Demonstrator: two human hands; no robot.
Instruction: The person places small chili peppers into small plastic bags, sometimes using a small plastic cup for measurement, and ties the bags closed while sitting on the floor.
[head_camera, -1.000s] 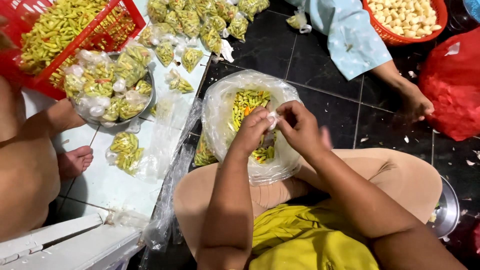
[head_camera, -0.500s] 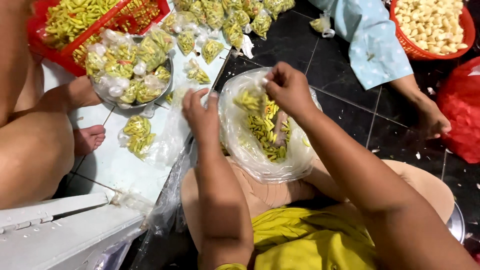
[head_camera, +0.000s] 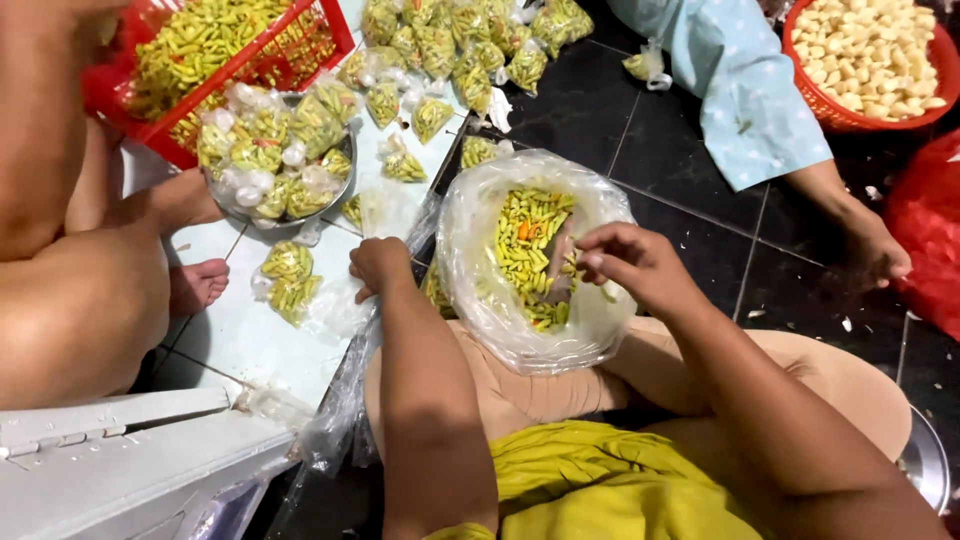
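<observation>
The dark tiled floor (head_camera: 690, 230) carries the whole work area, with a pale sheet (head_camera: 240, 340) spread on its left part. A red crate (head_camera: 215, 50) of yellow-green chillies stands at top left; a red basket (head_camera: 870, 60) of peeled garlic stands at top right. A metal bowl (head_camera: 275, 165) just below the crate holds small filled packets. The large clear bag (head_camera: 530, 260) of chillies rests open on the seated person's lap. The right hand (head_camera: 635, 265) is over the bag's mouth, fingers pinched together on its rim or contents; which, cannot be told. The left hand (head_camera: 378, 265) is curled closed at the bag's left edge, beside loose clear plastic; its grip cannot be confirmed.
</observation>
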